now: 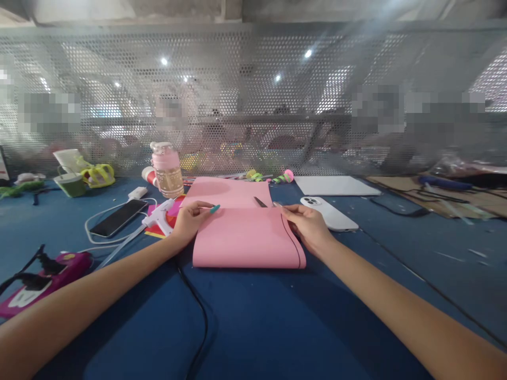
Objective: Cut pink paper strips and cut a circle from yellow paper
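A pink sheet [247, 240] that looks like craft foam is bent over toward me, its rounded fold near the front and its far part [233, 189] flat on the table. My left hand [192, 221] pinches the turned-over edge at its left corner; something teal [215, 209], perhaps a fingernail, shows at the fingertip. At the right corner, my right hand [309, 224] has its fingers closed on the same edge. A dark line runs along the sheet's right side. Between the hands, a dark pointed blade [260, 201] sticks out behind the edge; its other end is hidden.
Left of the sheet are a white glue gun [160, 216], a black phone [119, 217], a purple power strip [51, 279] and a pink-topped bottle [167, 169]. On the right lie a white phone [328, 214] and a white flat panel [336, 186]. A perforated metal screen [245, 105] stands behind.
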`<control>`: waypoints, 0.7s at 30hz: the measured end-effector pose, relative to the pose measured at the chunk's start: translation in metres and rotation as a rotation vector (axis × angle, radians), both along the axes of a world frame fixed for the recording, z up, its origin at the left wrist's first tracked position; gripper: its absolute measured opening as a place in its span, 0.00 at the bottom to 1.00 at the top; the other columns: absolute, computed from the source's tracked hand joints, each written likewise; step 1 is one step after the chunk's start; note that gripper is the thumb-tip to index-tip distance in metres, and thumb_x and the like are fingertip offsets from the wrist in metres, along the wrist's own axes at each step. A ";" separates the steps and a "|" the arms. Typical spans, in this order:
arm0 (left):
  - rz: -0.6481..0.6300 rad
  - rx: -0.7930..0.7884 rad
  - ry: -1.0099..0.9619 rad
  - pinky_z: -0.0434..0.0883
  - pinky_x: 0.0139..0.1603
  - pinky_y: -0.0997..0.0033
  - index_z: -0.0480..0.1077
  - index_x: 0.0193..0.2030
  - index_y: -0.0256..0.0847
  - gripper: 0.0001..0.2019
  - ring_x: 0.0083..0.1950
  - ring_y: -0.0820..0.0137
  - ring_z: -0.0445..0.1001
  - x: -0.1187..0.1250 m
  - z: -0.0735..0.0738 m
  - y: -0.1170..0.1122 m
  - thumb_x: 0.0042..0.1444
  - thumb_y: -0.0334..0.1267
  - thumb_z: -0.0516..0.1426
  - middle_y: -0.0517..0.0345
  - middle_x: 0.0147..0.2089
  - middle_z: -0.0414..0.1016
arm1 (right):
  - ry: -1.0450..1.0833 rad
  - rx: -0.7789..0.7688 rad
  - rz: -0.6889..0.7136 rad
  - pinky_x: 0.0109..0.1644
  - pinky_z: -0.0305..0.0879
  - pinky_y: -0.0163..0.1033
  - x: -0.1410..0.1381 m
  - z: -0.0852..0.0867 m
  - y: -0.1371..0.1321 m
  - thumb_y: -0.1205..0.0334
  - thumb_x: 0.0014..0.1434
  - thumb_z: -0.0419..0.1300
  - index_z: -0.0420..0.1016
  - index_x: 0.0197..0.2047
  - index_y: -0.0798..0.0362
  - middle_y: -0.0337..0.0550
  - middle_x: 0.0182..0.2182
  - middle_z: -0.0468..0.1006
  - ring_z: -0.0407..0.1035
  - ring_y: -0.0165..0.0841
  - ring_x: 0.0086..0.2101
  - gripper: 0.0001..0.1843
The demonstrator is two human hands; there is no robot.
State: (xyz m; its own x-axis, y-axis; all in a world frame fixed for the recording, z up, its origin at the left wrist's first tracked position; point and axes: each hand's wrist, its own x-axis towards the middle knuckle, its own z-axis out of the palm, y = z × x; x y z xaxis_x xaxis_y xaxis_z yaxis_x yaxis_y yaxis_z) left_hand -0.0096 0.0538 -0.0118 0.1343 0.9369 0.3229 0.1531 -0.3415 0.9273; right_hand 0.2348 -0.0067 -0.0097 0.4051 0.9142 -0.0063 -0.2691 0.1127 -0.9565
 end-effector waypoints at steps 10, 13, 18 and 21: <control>-0.004 -0.059 -0.083 0.62 0.19 0.78 0.73 0.26 0.37 0.18 0.23 0.75 0.70 0.003 0.002 -0.002 0.31 0.50 0.65 0.58 0.23 0.76 | -0.018 0.004 -0.012 0.20 0.60 0.34 0.003 -0.005 0.003 0.59 0.21 0.73 0.73 0.18 0.53 0.35 0.14 0.74 0.64 0.28 0.16 0.18; 0.000 -0.089 -0.080 0.64 0.19 0.78 0.73 0.26 0.37 0.18 0.23 0.74 0.71 0.003 0.004 -0.004 0.31 0.50 0.65 0.58 0.24 0.76 | -0.030 0.009 -0.012 0.21 0.61 0.35 0.003 -0.006 0.004 0.58 0.23 0.72 0.72 0.19 0.53 0.36 0.15 0.74 0.65 0.29 0.16 0.17; 0.009 -0.045 -0.055 0.64 0.18 0.78 0.75 0.29 0.38 0.16 0.23 0.73 0.71 0.002 0.003 -0.002 0.34 0.46 0.64 0.58 0.24 0.76 | -0.042 0.020 -0.018 0.22 0.62 0.35 0.002 -0.006 0.004 0.57 0.21 0.72 0.72 0.18 0.53 0.36 0.15 0.75 0.66 0.29 0.17 0.18; -0.007 -0.013 -0.053 0.68 0.24 0.76 0.76 0.33 0.39 0.16 0.30 0.70 0.74 0.001 0.002 -0.002 0.37 0.44 0.64 0.56 0.30 0.78 | -0.058 0.035 -0.024 0.23 0.62 0.34 0.002 -0.005 0.003 0.57 0.21 0.72 0.73 0.18 0.53 0.37 0.16 0.75 0.66 0.28 0.18 0.18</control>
